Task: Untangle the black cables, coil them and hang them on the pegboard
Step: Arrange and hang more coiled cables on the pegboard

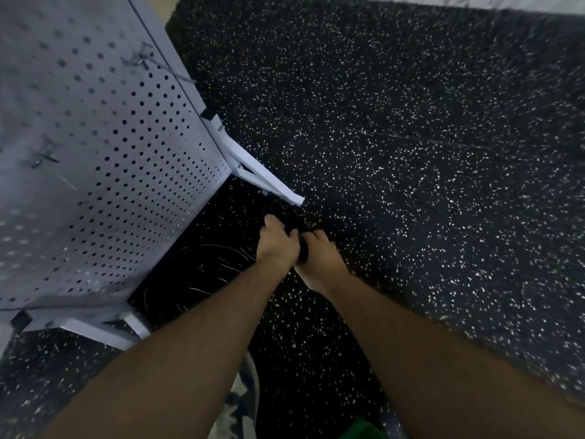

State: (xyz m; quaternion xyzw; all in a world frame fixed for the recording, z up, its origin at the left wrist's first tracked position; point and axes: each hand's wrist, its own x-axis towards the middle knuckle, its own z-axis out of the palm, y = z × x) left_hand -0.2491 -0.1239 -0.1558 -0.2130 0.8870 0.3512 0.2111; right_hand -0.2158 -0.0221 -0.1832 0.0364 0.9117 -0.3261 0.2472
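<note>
Both arms reach down toward the floor (427, 160), which is black rubber with white specks. The left hand (276, 247) and right hand (321, 263) are pressed close together, touching, low in the middle of the view. Fingers of both are curled round a bunch of black cables (303, 248); a dark clump shows between the two hands and just above the left knuckles. The exact grip is hard to read, black on black and blurred.

More cable lies on the floor left of the hands, under the pegboard's lower edge, showing only as thin pale glints of loops (221, 253).

The white pegboard (110, 137) fills the left side and stands on a white metal frame. One frame foot (269, 183) sticks out, its tip just above the hands. There are two metal hooks on the board, an upper hook (139, 58) and a lower hook (44, 155), and both are bare.

A green thing (361, 429) sits at the bottom edge, too cut off to identify.
</note>
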